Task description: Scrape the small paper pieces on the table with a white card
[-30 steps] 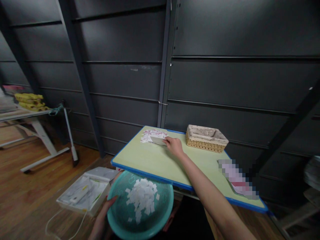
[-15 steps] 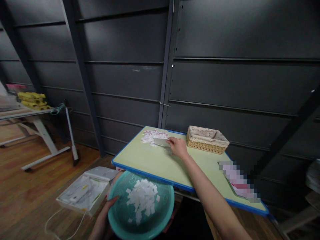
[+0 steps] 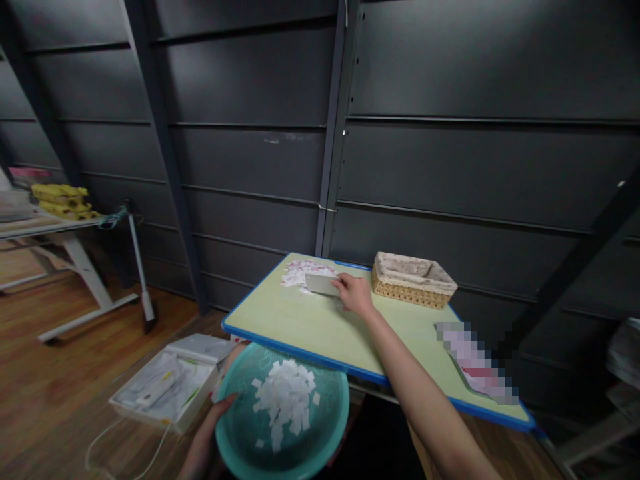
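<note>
My left hand (image 3: pixel 207 433) grips the rim of a teal plastic basin (image 3: pixel 320 433), held just below the near edge of the table. Several small white paper pieces (image 3: pixel 285 400) lie in the basin. My right hand (image 3: pixel 354 293) reaches across the pale green, blue-edged table (image 3: pixel 310 330) and pinches a white card (image 3: pixel 321 284). The card rests against a pile of white and pink paper scraps (image 3: pixel 300 270) at the table's far left corner.
A woven basket (image 3: pixel 413 277) stands at the back of the table, right of my hand. A blurred sheet (image 3: pixel 475 363) lies near the right edge. An open white box (image 3: pixel 167 387) sits on the wooden floor. A white stand with yellow items (image 3: pixel 60 200) is at left. Dark shelving fills the back.
My right hand with the card has shifted a little to the right along the scrap pile. The basin stays under the table edge.
</note>
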The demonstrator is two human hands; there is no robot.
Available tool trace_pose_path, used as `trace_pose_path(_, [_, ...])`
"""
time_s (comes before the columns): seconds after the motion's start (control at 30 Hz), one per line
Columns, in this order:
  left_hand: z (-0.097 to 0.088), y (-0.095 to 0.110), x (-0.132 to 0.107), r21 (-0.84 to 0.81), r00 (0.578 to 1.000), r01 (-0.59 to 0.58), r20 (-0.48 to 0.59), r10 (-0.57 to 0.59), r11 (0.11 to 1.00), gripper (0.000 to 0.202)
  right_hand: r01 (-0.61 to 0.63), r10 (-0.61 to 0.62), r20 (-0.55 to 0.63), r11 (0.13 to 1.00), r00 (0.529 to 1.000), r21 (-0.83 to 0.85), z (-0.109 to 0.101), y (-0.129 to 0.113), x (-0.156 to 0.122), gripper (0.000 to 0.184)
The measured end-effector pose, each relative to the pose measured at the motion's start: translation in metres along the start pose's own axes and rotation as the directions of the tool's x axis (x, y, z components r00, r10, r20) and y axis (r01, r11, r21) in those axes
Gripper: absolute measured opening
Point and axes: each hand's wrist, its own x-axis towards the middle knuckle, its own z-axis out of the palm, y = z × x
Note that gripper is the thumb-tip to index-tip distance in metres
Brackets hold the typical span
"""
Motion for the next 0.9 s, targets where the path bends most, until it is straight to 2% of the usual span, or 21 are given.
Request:
trace_pose_path(0.13, [0.0010, 0.0016, -0.0040, 0.008, 0.999, -0.018, 0.029, 0.018, 1.000, 0.063, -0.022, 0.022, -0.004, 1.000, 1.000, -0.018, -0.0012, 0.0006, 0.0005, 0.028])
trace_pose_path(0.33, [0.0003, 0.0016, 0.0036, 0.003, 0.999, 0.035, 0.002, -0.035, 0.999, 0.061, -0.015, 0.015, -0.009, 0.999, 1.000, -0.032, -0.0006, 0.0028, 0.0012, 0.025])
trace_pose_path(0.43, [0.0009, 0.0019, 0.0024, 0.008, 1.000, 0.019, 0.009, -0.019, 1.000, 0.063, -0.033, 0.033, -0.025, 0.999, 0.999, -0.004, 0.0002, 0.0038, 0.0013, 0.027])
trace_pose_path(0.63, [0.0024, 0.0008, -0.0058, 0.041, 0.999, -0.041, 0.010, 0.040, 0.998, 0.063, 0.008, -0.008, -0.012, 1.000, 1.000, 0.023, 0.0013, 0.0031, 0.0006, 0.024])
trace_pose_path(0.9, [0.0015, -0.0016, -0.0012, 0.030, 1.000, -0.026, 0.008, 0.025, 0.999, 0.056, -0.001, 0.004, -0.027, 0.993, 1.000, 0.116, -0.0009, 0.0032, -0.0012, 0.025])
